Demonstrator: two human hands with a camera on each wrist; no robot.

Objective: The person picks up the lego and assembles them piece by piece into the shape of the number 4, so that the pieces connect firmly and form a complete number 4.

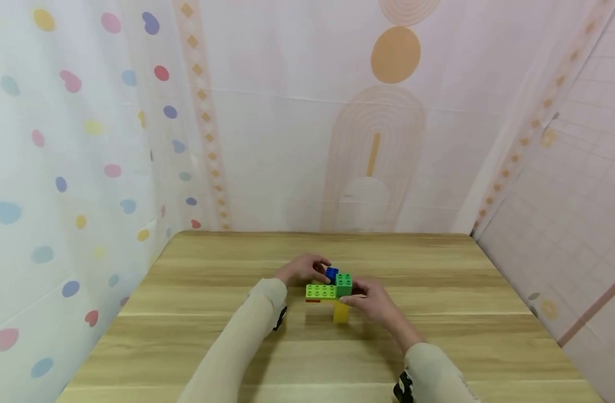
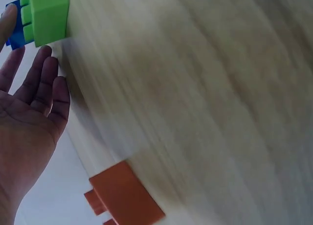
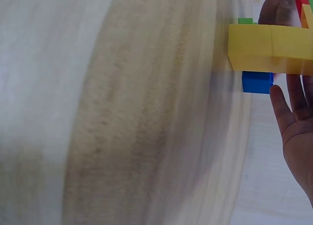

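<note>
My left hand point(image 1: 303, 270) pinches a small blue brick point(image 1: 331, 274) between thumb and index finger, its other fingers loosely bent beside a lime green brick in the left wrist view. The long lime brick point(image 1: 320, 291) juts left from a built stack of toy bricks. A darker green brick point(image 1: 344, 284) tops the stack, with yellow bricks point(image 3: 269, 46) below. My right hand point(image 1: 373, 302) grips the stack from the right, thumb in front and fingers behind. In the right wrist view, a red brick point(image 3: 302, 2) shows at the edge, partly cut off.
An orange-red brick point(image 2: 128, 195) sits on the wooden table point(image 1: 186, 336), mostly hidden under the lime brick in the head view. Patterned curtains point(image 1: 287, 140) stand behind the table and along both sides.
</note>
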